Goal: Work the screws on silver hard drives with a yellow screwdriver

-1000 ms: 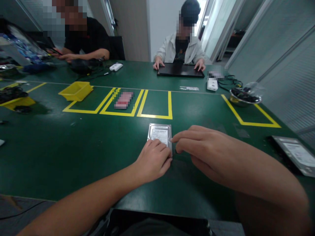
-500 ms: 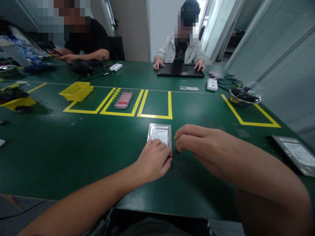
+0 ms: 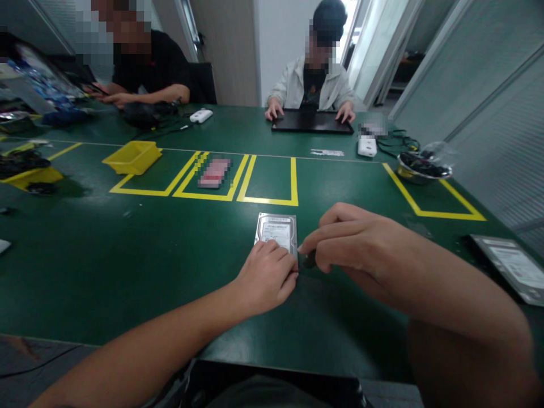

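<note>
Hard drive (image 3: 276, 231) flat on green table (image 3: 127, 272), label up, just below the yellow tape boxes (image 3: 267, 199). Likely rigid, dense, slick metal shell; best gripped by long side edges, clear of the label. Left hand (image 3: 263, 277) curled over near edge, pinning it. Right hand (image 3: 352, 243) pinched at right near corner; anything between fingertips too small to tell.

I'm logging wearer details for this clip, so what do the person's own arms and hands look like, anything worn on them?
Both are bare: the left hand and right hand show no gloves, rings or watch, and no sleeves reach the forearms in view. Fingernails look short and unpainted.
</note>
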Available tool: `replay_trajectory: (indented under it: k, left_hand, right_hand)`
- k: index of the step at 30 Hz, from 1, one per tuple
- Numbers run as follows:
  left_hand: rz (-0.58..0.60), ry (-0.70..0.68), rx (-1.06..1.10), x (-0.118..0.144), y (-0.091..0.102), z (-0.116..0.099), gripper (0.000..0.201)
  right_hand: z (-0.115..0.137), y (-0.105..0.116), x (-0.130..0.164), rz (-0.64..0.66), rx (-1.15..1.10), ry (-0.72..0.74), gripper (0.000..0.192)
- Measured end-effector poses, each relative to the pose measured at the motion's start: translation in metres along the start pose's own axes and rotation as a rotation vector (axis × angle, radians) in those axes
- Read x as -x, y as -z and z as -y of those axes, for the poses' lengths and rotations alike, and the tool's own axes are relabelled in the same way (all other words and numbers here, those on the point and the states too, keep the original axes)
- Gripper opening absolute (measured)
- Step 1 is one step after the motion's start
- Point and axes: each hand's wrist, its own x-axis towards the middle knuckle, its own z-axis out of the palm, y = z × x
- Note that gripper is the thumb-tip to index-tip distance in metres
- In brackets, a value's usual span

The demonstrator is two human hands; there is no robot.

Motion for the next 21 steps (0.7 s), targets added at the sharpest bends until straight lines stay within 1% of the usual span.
replay_trajectory:
  k: [6, 13, 18, 21]
  left_hand:
    - [-0.017, -0.004, -0.016, -0.0004, 0.0004, 0.0003, 0.013]
    - [-0.008, -0.005, -0.031, -0.0007, 0.0013, 0.0001, 0.012]
    - [0.005, 0.003, -0.030, -0.0010, 0.0016, -0.0003, 0.012]
    - [0.005, -0.001, -0.028, -0.0013, 0.0010, -0.0001, 0.012]
  right_hand:
    - [0.0016, 0.0001, 0.0016, -0.030, 0.021, -0.010, 0.032]
    - [0.0060, 0.0016, 0.0059, -0.051, 0.076, -0.116, 0.033]
    - [0.0073, 0.0028, 0.0069, 0.001, 0.106, -0.240, 0.020]
    - [0.0069, 0.0007, 0.0071, -0.013, 0.156, -0.282, 0.014]
